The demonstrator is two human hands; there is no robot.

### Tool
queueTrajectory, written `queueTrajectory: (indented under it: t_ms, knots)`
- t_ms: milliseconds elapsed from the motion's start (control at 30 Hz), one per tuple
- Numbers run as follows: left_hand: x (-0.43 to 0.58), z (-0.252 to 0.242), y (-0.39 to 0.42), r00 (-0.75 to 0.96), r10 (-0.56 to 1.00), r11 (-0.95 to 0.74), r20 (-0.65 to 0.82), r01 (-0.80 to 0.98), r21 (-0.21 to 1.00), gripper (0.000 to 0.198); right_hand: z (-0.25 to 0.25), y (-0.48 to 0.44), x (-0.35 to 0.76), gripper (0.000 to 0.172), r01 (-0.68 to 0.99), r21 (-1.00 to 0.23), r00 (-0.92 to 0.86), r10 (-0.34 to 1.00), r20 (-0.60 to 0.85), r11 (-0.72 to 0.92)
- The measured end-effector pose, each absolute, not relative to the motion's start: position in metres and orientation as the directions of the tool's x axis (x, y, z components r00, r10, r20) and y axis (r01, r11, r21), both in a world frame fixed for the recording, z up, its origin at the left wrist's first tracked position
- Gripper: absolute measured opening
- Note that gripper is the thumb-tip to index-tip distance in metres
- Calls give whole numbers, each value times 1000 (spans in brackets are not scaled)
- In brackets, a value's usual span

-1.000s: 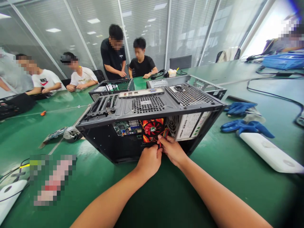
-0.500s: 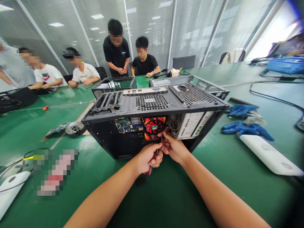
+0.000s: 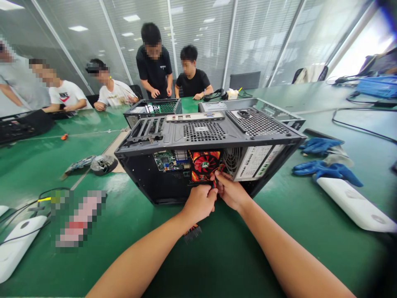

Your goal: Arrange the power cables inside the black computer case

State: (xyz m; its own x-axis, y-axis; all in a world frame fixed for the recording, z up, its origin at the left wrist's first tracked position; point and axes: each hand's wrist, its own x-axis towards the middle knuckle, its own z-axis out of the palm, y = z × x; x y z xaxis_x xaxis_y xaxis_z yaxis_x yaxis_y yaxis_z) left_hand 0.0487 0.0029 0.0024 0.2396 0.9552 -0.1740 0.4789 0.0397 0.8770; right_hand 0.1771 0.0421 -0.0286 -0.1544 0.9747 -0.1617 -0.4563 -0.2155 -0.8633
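Observation:
A black computer case lies in front of me with its open side facing me. Inside it are a green motherboard, a red and black cooling fan and a power supply with a white label. My left hand is closed around a bundle of coloured power cables, whose black connector hangs out below the fist. Close against it, my right hand pinches the same cables just below the fan; its fingertips partly hide them.
Blue gloves and a white power bank-like block lie at the right. Two more case frames stand behind. A cap and another white block are at the left. Several people sit or stand across the green table.
My left hand has turned over, knuckles up, and the cable connector now shows below it. My right hand still pinches the cables. The whole view has shifted slightly.

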Motion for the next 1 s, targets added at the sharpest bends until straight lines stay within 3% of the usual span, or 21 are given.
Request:
queueTrajectory:
  t_ms: [100,200,300,400,500,733,867,1000]
  knots:
    - [48,4,4,276,923,153,-270,382,911,31,-25,40,177,39,-456,-860,-160,971,-175,-230]
    - [46,4,7,396,834,396,-383,53,917,32,-21,38,178,40,-451,-851,-206,959,-193,-269]
    - [43,0,10,541,732,603,-414,-232,763,33,-19,37,179,40,-464,-836,-256,948,-190,-293]
    - [39,-2,12,648,640,726,-412,-335,600,37,-21,37,179,39,-499,-824,-235,957,-169,-268]
    - [36,-3,12,672,631,737,-388,-364,569,33,-23,37,180,35,-519,-812,-244,956,-160,-268]
    - [36,-5,12,590,691,663,-418,-285,693,17,-24,37,176,33,-498,-831,-197,966,-170,-248]
    - [43,-4,10,495,746,582,-445,-162,797,17,-26,37,173,36,-478,-850,-150,974,-169,-221]
    - [51,-4,6,380,841,396,-386,53,917,23,-25,36,169,39,-454,-872,-100,983,-156,-185]
